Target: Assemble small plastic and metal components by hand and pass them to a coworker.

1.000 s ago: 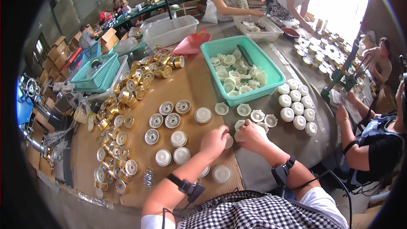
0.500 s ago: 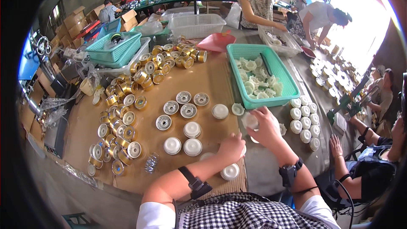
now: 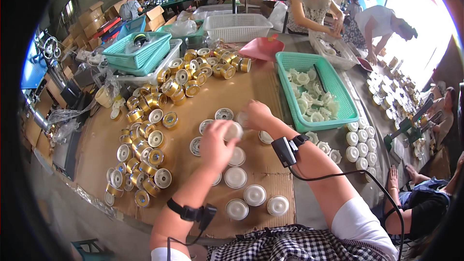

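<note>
My left hand is closed around a white round cap, held above the cardboard among the pieces. Just beyond it, my right hand has its fingers curled down at a pale round piece, mostly hidden by them. A shallow metal cup with a silvery inside lies beside those fingers; other such cups are partly covered by my left hand. Nearer me, several cups topped with white caps rest on the cardboard.
At the left, gold cups are heaped on the cardboard. A green basket of white plastic pieces stands right, beside rows of white caps. A red dustpan lies behind. Other people work across the table and at the right.
Both hands have moved left and away from me, off the basket's near side and onto the metal cups. My left hand now holds a white cap up. The whole view has shifted slightly.
</note>
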Tool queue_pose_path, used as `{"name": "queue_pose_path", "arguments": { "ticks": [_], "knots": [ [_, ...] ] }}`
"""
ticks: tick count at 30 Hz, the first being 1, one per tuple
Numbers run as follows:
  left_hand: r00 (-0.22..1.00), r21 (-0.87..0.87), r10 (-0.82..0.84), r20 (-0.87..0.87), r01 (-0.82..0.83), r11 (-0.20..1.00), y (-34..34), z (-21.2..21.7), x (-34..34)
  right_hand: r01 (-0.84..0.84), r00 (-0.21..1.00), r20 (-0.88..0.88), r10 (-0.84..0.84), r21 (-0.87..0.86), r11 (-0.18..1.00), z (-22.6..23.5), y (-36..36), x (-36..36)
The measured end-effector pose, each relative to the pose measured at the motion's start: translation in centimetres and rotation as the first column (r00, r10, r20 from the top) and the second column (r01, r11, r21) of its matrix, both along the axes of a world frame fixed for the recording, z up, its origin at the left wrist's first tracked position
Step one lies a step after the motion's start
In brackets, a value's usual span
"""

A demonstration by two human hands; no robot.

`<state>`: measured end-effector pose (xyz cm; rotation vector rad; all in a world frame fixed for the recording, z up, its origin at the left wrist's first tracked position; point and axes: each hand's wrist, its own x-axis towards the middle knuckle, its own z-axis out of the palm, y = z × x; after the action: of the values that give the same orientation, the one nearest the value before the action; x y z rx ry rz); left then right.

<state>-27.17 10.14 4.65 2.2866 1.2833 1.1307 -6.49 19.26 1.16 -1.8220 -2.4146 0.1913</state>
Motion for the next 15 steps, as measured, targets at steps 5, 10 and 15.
{"name": "queue_pose_path", "arguments": {
  "ticks": [5, 10, 15],
  "knots": [
    [0.979, -0.009, 0.001, -0.204, -0.003, 1.0, 4.5, -2.6, -0.7, 0.041, 0.998, -0.039, -0.043, -0.057, 0.998, 0.4, -0.3, -0.6],
    [0.921, -0.104, 0.006, -0.389, -0.051, 0.993, 4.7, -4.1, 1.2, 0.056, 0.996, 0.07, -0.052, -0.047, 0.997, 0.8, -2.8, -0.3],
    [0.938, -0.032, -0.052, -0.343, 0.044, 0.999, 4.8, -5.5, 0.2, -0.103, 0.959, 0.265, 0.101, -0.006, 0.995, 1.1, -8.2, -0.6]
  ]
}}
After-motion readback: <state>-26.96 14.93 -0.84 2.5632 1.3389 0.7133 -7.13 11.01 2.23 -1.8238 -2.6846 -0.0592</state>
